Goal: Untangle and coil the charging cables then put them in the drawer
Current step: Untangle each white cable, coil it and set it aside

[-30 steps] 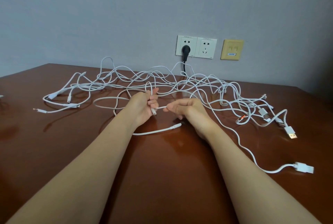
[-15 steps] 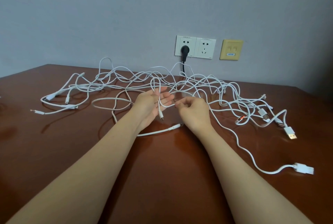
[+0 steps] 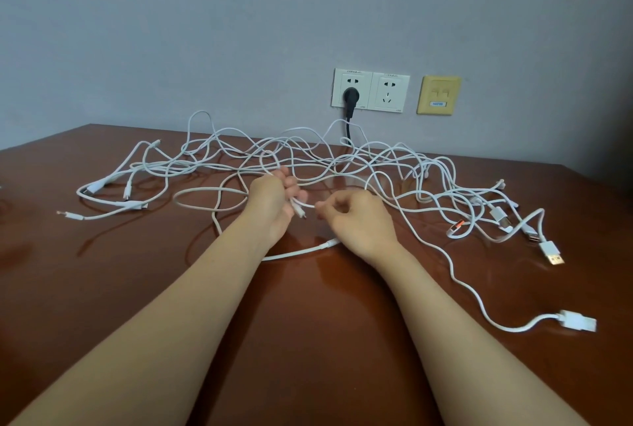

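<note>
A wide tangle of white charging cables [image 3: 376, 165] sprawls across the far half of the brown table [image 3: 308, 340]. My left hand [image 3: 274, 199] grips a loop of white cable, and a small connector end [image 3: 299, 211] hangs from its fingers. My right hand [image 3: 356, 216] is close beside it, fingertips pinching the same cable just right of the connector. One loose cable end [image 3: 329, 243] lies on the table under my hands. Several USB plugs [image 3: 551, 254] lie at the right, and one large white plug [image 3: 579, 321] sits nearest me. No drawer is in view.
A black plug [image 3: 351, 96] sits in the white wall socket behind the tangle, its black cord [image 3: 348, 132] dropping behind the table. A yellow wall plate [image 3: 439, 95] is to its right. More cable ends [image 3: 102, 185] lie at the far left.
My left hand was spread open half a second ago and has curled round the cable again. My right hand has shifted slightly right and nearer, still pinching the strand.
</note>
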{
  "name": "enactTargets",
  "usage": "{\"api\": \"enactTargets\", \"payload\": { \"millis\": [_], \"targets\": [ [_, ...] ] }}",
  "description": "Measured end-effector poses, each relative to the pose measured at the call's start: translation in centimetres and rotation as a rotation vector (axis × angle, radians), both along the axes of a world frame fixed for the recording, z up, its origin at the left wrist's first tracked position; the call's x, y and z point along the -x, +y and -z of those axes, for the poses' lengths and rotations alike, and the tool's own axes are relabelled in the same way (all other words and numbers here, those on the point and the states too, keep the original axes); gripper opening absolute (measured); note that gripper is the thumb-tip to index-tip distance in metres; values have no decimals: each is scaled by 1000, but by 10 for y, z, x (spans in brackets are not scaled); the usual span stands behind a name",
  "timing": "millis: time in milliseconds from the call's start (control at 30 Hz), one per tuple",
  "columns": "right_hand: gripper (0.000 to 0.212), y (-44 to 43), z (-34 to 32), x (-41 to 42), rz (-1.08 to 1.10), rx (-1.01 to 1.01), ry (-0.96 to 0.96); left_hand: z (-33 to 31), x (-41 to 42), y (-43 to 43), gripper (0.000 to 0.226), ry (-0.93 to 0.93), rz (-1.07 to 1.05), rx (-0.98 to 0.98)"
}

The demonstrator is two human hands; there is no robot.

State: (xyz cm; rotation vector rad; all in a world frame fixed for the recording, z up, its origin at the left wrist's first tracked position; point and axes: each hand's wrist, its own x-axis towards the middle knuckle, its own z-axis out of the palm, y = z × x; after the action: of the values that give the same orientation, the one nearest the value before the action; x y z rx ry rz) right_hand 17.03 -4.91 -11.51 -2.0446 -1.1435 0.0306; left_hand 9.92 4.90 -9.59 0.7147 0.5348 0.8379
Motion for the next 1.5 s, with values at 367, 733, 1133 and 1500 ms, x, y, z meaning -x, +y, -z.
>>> {"api": "enactTargets", "payload": {
  "millis": [367, 733, 1133, 1500],
  "targets": [
    [33, -4, -15, -5, -225, -433, 664, 4, 5, 8, 34, 427, 37, -203],
    [26, -2, -10, -10, 47, -518, 475, -5, -5, -32, 26, 532, 468, -556],
    [7, -5, -5, -6, 131, -466, -113, 0, 1, -30, 31, 659, 482, -863],
    [7, -6, -8, -7, 159, -276, 17, -7, -7, -38, 28, 887, 519, -818]
  ]
}}
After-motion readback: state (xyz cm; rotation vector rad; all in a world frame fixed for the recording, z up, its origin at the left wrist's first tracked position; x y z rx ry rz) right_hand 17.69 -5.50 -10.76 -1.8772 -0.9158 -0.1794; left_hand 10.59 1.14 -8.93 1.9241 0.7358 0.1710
